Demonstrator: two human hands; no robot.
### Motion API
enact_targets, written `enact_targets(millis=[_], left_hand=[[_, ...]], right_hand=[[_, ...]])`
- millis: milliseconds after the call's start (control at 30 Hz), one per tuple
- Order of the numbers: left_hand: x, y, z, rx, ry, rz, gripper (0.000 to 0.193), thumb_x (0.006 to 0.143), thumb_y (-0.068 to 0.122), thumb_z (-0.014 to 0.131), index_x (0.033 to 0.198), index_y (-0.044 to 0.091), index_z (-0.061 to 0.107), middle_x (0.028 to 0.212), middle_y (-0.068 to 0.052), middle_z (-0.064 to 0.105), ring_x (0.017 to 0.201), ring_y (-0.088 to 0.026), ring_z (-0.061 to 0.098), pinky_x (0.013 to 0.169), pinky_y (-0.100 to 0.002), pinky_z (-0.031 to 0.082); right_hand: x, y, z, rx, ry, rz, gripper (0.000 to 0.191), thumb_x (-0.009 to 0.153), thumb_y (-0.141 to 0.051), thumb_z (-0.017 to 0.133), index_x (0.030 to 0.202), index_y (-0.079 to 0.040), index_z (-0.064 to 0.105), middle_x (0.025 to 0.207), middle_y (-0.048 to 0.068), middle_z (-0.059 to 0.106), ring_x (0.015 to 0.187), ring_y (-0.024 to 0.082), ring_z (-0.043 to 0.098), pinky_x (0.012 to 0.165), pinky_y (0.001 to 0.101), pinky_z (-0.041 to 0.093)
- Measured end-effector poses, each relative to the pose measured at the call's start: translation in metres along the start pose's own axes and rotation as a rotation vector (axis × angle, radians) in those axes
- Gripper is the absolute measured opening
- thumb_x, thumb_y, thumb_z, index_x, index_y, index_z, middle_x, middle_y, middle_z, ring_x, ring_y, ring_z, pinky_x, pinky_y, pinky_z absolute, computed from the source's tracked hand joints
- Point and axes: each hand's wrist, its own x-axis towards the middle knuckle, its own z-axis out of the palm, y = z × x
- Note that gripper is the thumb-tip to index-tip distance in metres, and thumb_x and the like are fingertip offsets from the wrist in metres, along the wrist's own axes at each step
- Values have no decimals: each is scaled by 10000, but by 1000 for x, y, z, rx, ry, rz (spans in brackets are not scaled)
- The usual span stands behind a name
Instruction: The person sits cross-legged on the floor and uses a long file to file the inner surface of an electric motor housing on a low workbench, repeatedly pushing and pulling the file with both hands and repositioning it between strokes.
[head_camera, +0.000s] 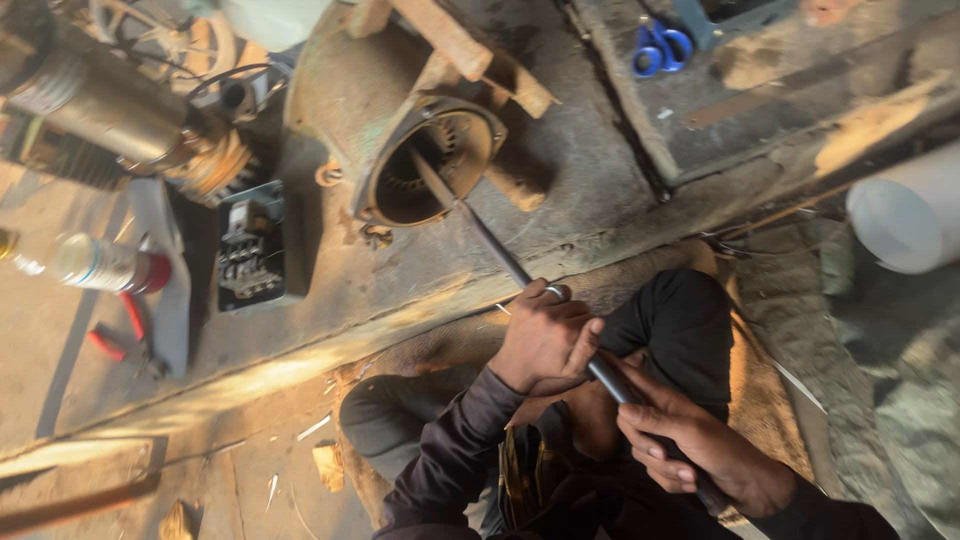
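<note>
Your left hand (545, 340) holds a firm grip around the middle of a long metal rod (500, 250), fingers fully wrapped. Your right hand (695, 445) is closed around the rod's lower end, near your lap. The rod runs diagonally up and left, its far tip inside the open round mouth of a rusty motor housing (400, 130) lying on its side on the floor. Wooden blocks (480, 60) rest against the housing. Blue-handled scissors (660, 48) lie well apart at upper right; red-handled pliers (120, 335) and a plastic bottle (100, 263) lie at left.
</note>
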Motion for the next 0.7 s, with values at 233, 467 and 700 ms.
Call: enact_targets(millis=[233, 467, 700], left_hand=[[2, 1, 7, -59, 13, -21, 340, 969, 219, 573, 649, 105, 592, 668, -27, 615, 692, -246, 564, 728, -389, 406], [3, 1, 12, -38, 49, 3, 318, 965, 212, 583, 663, 114, 599, 672, -22, 613, 691, -249, 565, 726, -393, 408], [3, 4, 2, -60, 49, 5, 320, 961, 221, 586, 665, 101, 596, 685, -52, 616, 671, -289, 568, 725, -421, 428]], right_hand=[[-8, -3, 9, 41, -87, -45, 723, 1042, -231, 480, 1656, -360, 120, 659, 11, 465, 372, 54, 431, 352, 220, 380], [-9, 1, 1, 78, -83, -49, 707, 1050, -223, 481, 1641, -351, 113, 664, 15, 458, 371, 49, 412, 352, 214, 366], [-5, -24, 2, -765, 49, -788, 415, 1115, -207, 498, 1498, -47, 500, 1320, 189, 637, 1176, 250, 619, 912, 398, 506]])
